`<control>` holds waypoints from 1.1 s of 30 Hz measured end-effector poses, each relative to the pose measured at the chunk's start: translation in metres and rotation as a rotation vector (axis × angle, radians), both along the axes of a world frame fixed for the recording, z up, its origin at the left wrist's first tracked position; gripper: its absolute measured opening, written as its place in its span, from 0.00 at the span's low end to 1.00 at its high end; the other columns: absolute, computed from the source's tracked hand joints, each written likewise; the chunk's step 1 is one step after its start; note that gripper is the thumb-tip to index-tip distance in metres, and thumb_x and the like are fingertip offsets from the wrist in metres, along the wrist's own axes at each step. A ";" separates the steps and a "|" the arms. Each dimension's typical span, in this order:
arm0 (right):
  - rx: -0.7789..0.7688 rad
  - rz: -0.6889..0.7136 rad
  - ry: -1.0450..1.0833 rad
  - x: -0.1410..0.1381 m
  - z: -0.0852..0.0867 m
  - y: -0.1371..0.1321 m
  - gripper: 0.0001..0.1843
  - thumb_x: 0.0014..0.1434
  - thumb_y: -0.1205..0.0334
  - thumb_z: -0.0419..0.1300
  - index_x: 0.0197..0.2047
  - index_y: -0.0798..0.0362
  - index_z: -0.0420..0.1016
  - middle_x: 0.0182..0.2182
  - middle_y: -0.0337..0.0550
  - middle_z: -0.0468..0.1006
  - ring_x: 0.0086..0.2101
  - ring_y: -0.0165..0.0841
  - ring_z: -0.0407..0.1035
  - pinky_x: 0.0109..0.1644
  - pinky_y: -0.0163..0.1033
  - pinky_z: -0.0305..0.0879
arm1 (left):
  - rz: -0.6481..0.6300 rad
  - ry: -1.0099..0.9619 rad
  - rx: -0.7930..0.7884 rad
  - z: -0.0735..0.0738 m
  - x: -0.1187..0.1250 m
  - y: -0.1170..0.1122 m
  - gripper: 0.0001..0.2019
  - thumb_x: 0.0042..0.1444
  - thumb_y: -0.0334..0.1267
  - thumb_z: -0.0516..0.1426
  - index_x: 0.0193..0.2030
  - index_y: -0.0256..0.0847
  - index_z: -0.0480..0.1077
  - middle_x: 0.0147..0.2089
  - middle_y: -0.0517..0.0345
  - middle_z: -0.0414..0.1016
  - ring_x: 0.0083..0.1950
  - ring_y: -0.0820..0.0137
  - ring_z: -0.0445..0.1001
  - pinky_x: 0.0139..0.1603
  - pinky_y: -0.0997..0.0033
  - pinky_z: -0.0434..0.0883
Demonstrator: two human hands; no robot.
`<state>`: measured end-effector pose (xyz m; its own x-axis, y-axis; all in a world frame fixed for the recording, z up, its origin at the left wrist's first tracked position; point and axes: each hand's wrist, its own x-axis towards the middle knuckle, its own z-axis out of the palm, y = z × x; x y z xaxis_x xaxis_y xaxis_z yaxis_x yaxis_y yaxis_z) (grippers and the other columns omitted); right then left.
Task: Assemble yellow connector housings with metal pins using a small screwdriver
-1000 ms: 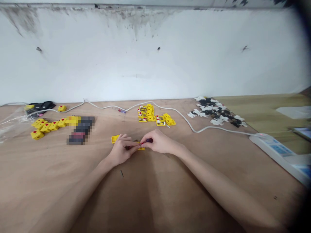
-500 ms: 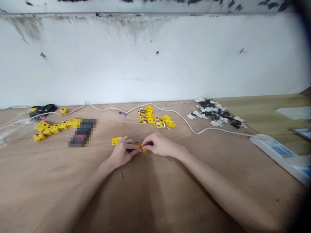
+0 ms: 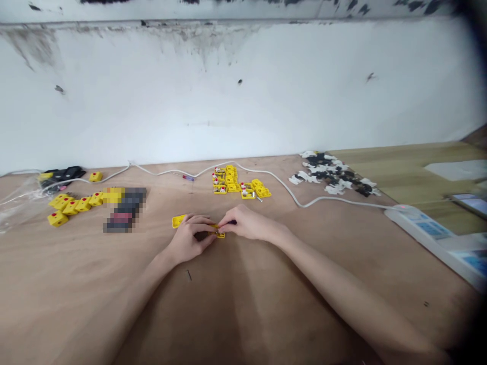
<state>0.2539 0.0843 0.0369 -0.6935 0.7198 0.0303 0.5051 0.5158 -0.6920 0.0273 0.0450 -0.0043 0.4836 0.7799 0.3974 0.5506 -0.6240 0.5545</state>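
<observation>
My left hand (image 3: pixel 190 235) has its fingers curled around a small yellow plastic part (image 3: pixel 219 233), and a flat yellow piece (image 3: pixel 178 221) sticks out beyond the hand on the far side. My right hand (image 3: pixel 243 224) pinches a small screwdriver (image 3: pixel 232 222) against that part. Most of the screwdriver is hidden in my fingers, and its tip is out of sight. My two hands meet over the part on the bare plywood table (image 3: pixel 266 284).
Yellow blocks with red dots (image 3: pixel 72 204) lie at the left, and yellow assemblies (image 3: pixel 236 185) at the back. Beyond them are black-and-white pieces (image 3: pixel 331 175), a loose screwdriver (image 3: pixel 187 178), a white cable (image 3: pixel 274 173), a power strip (image 3: pixel 418 225), and a pixelated patch (image 3: pixel 125 209).
My left fingers have curled closer around the yellow part, and the dark screwdriver handle is now mostly hidden by my right hand. The whole view has shifted slightly.
</observation>
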 end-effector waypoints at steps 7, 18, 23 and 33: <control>0.132 -0.540 0.717 -0.018 0.003 -0.015 0.15 0.61 0.49 0.63 0.34 0.52 0.79 0.22 0.37 0.77 0.18 0.29 0.71 0.21 0.33 0.67 | 0.021 0.006 0.032 -0.002 0.002 -0.001 0.07 0.55 0.41 0.66 0.41 0.47 0.78 0.43 0.58 0.83 0.51 0.63 0.78 0.58 0.55 0.66; 0.239 -0.600 0.801 -0.045 -0.003 -0.019 0.27 0.63 0.37 0.56 0.24 0.50 0.66 0.19 0.40 0.76 0.20 0.31 0.73 0.28 0.36 0.73 | -0.032 0.002 0.094 -0.005 0.000 -0.003 0.03 0.59 0.42 0.64 0.37 0.50 0.80 0.44 0.60 0.83 0.50 0.64 0.80 0.59 0.56 0.66; 0.224 -0.623 0.860 -0.048 -0.002 -0.019 0.26 0.64 0.39 0.57 0.24 0.50 0.66 0.18 0.38 0.74 0.19 0.30 0.73 0.24 0.34 0.71 | -0.035 0.030 0.129 -0.004 0.000 -0.004 0.04 0.60 0.41 0.62 0.37 0.49 0.80 0.44 0.59 0.83 0.49 0.66 0.80 0.59 0.57 0.64; 0.323 -0.374 0.689 -0.036 0.009 -0.020 0.20 0.70 0.49 0.51 0.34 0.52 0.76 0.28 0.44 0.80 0.29 0.32 0.76 0.34 0.37 0.74 | -0.076 0.092 0.174 0.001 -0.002 -0.004 0.06 0.63 0.40 0.60 0.40 0.50 0.80 0.47 0.60 0.82 0.50 0.68 0.79 0.63 0.57 0.59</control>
<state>0.2176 0.0646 0.0456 -0.1629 0.7816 0.6021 0.2015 0.6238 -0.7552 0.0255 0.0407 -0.0029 0.5787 0.6630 0.4749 0.5414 -0.7478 0.3842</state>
